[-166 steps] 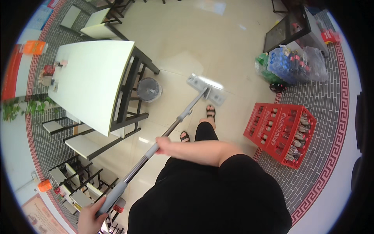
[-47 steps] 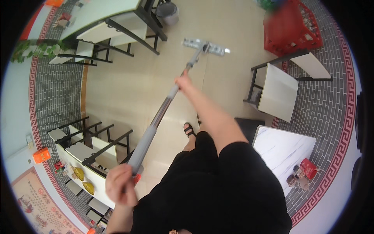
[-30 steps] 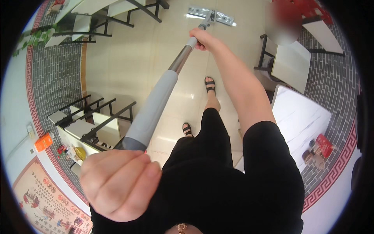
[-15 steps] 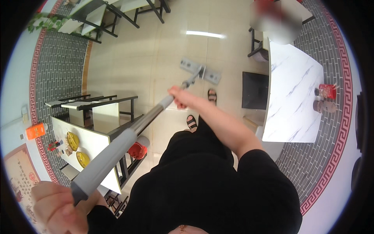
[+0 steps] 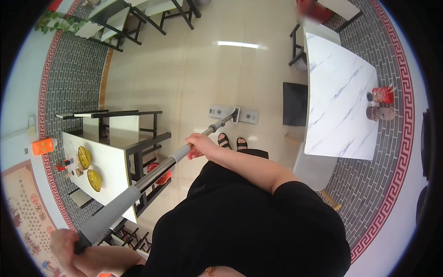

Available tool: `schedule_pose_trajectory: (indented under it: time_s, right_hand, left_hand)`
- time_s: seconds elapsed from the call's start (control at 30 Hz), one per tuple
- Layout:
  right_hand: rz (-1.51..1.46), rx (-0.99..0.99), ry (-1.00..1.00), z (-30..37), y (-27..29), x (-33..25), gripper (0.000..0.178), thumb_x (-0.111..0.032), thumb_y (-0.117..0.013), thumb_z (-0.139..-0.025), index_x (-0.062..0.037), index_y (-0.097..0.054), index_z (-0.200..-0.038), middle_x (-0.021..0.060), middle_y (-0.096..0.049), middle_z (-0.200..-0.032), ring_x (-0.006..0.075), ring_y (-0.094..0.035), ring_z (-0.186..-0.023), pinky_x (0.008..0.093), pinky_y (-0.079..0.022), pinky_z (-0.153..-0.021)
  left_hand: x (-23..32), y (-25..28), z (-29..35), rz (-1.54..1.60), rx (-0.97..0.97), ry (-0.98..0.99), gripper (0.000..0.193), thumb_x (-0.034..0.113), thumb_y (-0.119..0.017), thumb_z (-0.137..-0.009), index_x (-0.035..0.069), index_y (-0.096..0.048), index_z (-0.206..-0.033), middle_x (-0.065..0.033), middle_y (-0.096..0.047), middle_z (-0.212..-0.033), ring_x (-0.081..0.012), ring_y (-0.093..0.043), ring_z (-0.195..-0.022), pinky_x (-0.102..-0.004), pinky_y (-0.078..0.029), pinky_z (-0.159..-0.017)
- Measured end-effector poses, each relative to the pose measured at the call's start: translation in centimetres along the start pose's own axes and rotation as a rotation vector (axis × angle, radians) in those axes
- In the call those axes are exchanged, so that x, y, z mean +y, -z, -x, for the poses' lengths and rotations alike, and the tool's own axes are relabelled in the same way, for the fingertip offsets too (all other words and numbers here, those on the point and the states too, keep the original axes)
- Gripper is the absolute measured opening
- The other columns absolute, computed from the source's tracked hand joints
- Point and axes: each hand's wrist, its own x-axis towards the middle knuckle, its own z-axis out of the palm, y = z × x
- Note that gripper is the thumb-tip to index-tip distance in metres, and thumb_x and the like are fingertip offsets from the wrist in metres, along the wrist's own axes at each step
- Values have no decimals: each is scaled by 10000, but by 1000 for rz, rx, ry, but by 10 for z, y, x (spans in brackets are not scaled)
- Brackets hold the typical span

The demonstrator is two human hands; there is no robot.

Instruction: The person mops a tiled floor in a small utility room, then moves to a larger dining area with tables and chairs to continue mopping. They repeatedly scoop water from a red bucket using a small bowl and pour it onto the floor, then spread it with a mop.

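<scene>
A flat mop slants across the view, its long grey and metal handle (image 5: 150,179) running from the lower left up to the floor. My left hand (image 5: 69,253) is closed round the handle's top end, at the lower left edge. Farther down the pole, my right hand (image 5: 200,146) grips a grey sleeve, with its arm reaching across my body. The flat grey mop head (image 5: 220,112) lies on the tiled floor just beyond my sandalled feet (image 5: 242,143). Whatever pad is beneath the head is hidden.
To the left stands a white table (image 5: 108,173) with yellow bowls (image 5: 94,180), benches around it and a red bin (image 5: 159,173) beside it. On the right are a marble-patterned table (image 5: 340,97) and a black mat-like panel (image 5: 295,104). More tables (image 5: 159,6) stand farther off.
The mop head has come closer to my feet, and the handle has shifted with it. My right hand is lower and farther left. My feet now stand side by side.
</scene>
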Motion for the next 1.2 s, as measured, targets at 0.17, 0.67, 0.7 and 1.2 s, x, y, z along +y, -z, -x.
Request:
schedule_pose_trajectory:
  time_s: [0.17,0.67,0.7,1.2]
  right_hand:
    - [-4,294,299,-22,57,4,139,-170,-482,-747,-44,-538,-738,62,-557,-644,151,-545,-510,249,-449,-482]
    - [176,473,239,1,158,-36,168,-222,-408,-763,-74,-487,-778,64,-491,-577,177,-525,-417,290,-450,-398]
    - [162,452,223,3,147,-22,163,-219,-407,-763,-73,-477,-772,61,-470,-566,183,-521,-411,289,-445,-386]
    - [372,338,43,19,-71,246,232,-241,-387,-764,-37,-479,-824,76,-403,-550,201,-466,-342,342,-460,-331]
  left_hand:
    - [39,-32,35,60,37,19,157,-23,-368,-810,-16,-522,-836,-153,-517,-708,-228,-465,-591,-347,-404,-533]
    - [79,-104,53,310,-467,-297,160,-30,-575,-609,6,-528,-757,-112,-544,-713,-248,-575,-646,-291,-486,-521]
    - [79,-91,60,307,-475,-294,170,-7,-608,-582,32,-535,-731,-86,-542,-707,-221,-577,-630,-277,-490,-504]
    - [45,175,236,259,-212,123,93,-106,-390,-632,-36,-443,-661,-192,-506,-658,-245,-499,-594,-314,-434,-528]
